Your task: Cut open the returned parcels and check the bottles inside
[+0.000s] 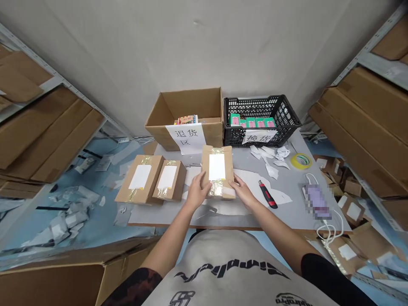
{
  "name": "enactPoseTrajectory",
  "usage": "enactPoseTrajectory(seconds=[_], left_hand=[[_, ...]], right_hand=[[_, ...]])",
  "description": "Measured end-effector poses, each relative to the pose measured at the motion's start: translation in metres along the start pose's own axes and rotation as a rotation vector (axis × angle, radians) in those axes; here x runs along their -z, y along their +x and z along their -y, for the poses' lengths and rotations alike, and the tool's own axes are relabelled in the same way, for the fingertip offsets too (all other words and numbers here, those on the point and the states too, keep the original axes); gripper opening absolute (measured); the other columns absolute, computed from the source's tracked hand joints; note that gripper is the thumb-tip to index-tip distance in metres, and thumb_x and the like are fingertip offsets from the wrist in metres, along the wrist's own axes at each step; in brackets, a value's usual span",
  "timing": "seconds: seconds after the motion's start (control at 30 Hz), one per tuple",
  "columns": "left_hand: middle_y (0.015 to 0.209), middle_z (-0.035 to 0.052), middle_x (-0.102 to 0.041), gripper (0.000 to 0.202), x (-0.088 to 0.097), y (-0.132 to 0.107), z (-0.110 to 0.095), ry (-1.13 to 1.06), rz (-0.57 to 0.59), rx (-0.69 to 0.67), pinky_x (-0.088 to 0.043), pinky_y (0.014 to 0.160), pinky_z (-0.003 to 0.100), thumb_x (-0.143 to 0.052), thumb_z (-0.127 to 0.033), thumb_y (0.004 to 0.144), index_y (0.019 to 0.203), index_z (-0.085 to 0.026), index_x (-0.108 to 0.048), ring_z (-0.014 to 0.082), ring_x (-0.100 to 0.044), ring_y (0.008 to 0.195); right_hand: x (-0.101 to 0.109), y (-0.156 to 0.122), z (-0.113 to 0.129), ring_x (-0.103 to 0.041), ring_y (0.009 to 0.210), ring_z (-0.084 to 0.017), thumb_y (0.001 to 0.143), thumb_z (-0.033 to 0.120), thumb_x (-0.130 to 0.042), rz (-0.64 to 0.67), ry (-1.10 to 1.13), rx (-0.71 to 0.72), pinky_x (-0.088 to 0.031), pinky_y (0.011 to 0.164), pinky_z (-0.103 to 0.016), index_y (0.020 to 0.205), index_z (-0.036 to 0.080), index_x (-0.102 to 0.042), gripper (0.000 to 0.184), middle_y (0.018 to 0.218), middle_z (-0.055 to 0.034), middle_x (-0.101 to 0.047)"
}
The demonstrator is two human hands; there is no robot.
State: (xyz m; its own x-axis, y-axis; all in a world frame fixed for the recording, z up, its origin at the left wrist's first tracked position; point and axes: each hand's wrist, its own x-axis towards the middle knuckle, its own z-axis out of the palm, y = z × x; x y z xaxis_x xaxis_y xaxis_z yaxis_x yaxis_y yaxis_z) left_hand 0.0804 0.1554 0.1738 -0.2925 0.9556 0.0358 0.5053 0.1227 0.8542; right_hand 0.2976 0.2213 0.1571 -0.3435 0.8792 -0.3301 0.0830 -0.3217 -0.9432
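Note:
Between my two hands is a small taped cardboard box (206, 170) with a white label on its face. My left hand (197, 189) grips its left side, the thumb lying on the front near the lower edge. On the lower right side my right hand (242, 191) closes around the edge. A black and red utility knife (268, 194) lies right of my right hand. Two more taped boxes, a larger one (153, 175) and a smaller one (179, 180), stand side by side to the left, each with a white label.
At the back stand an open carton (153, 125) with a paper sign and a black plastic crate (229, 137) holding several green and pink packs. Torn paper (272, 171), a tape roll (301, 161) and a phone (317, 202) with a white cable lie right. Shelves with cartons flank the table.

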Motion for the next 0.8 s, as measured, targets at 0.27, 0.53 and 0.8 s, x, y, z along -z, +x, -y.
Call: enactPoseTrajectory(seconds=[0.27,0.53,0.8], left_hand=[[0.145,0.0146,-0.040,0.062,-0.052,-0.001,0.042,-0.116,0.167,-0.052,-0.028,0.116,0.042,-0.058,-0.044,0.088,0.145,-0.022,-0.042,0.0263,-0.036,0.138],[0.151,0.0118,-0.038,0.068,-0.046,0.002,0.055,-0.257,0.290,-0.045,-0.024,0.117,0.043,-0.057,-0.049,0.089,0.149,-0.025,-0.036,0.0266,-0.030,0.143],[0.153,0.0093,-0.037,0.071,-0.051,-0.001,0.057,-0.298,0.248,-0.002,-0.028,0.116,0.041,-0.056,-0.053,0.088,0.151,-0.027,-0.033,0.0263,-0.037,0.140]], right_hand=[[0.018,0.001,-0.042,-0.055,0.124,-0.024,0.086,0.060,-0.051,-0.235,-0.192,-0.032,-0.041,0.105,-0.038,0.145,0.026,-0.043,0.068,0.138,-0.0071,-0.057],[0.015,-0.005,-0.032,-0.060,0.112,-0.024,0.089,0.059,-0.048,-0.295,-0.434,-0.010,-0.042,0.099,-0.038,0.130,0.026,-0.058,0.054,0.124,-0.0064,-0.065],[0.021,-0.006,-0.030,-0.061,0.106,-0.024,0.088,0.060,-0.047,-0.290,-0.506,-0.054,-0.043,0.094,-0.037,0.111,0.022,-0.064,0.048,0.113,-0.0077,-0.068]])
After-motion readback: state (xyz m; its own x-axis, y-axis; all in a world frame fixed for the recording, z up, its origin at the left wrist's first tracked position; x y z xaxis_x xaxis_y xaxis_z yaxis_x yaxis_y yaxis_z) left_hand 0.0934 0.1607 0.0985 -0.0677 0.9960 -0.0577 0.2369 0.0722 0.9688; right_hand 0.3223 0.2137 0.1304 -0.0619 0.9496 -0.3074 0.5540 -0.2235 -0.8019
